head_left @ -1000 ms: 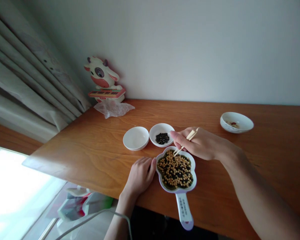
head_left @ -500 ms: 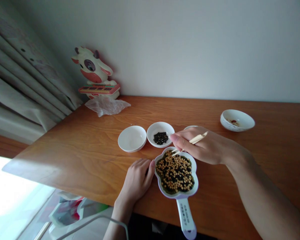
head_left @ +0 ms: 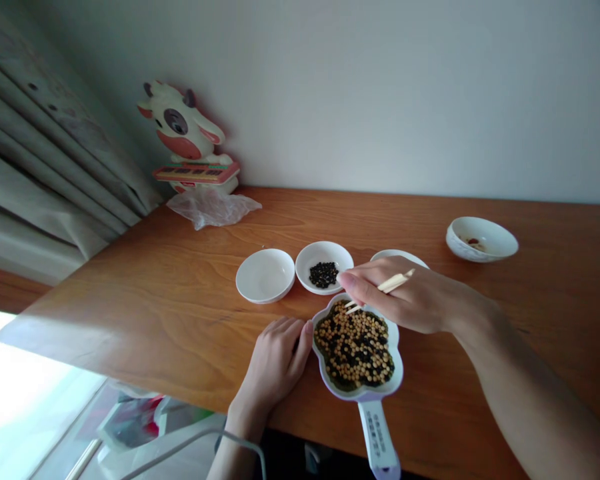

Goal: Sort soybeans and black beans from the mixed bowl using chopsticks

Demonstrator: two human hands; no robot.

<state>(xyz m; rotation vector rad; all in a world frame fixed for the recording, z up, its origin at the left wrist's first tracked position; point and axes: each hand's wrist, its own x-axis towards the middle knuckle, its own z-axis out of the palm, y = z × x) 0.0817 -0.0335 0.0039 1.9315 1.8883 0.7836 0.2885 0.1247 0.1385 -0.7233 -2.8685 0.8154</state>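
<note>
My right hand (head_left: 405, 293) grips a pair of pale wooden chopsticks (head_left: 396, 282). Their tips reach into the upper part of a flower-shaped white and lilac pan (head_left: 396, 353), among mixed yellow and black beans (head_left: 355, 343). My left hand (head_left: 277, 360) lies on the table with curled fingers, its thumb tip against the pan's left rim. Just behind the pan stands a white bowl (head_left: 313, 251) with a small heap of black beans (head_left: 323, 274). To its left is an empty white bowl (head_left: 265, 275). Another white bowl (head_left: 399, 253) is mostly hidden behind my right hand.
Farther right on the wooden table (head_left: 180, 300) stands a white bowl (head_left: 481, 239) with small reddish-brown bits inside. A cow-shaped toy keyboard (head_left: 195, 170) and a crumpled plastic bag (head_left: 213, 207) occupy the back left. A grey cable (head_left: 195, 437) crosses near my left forearm.
My view has shifted slightly. My right hand and the chopsticks have dipped a little, and more of the bowl behind that hand shows. The left hand keeps its place by the rim.
</note>
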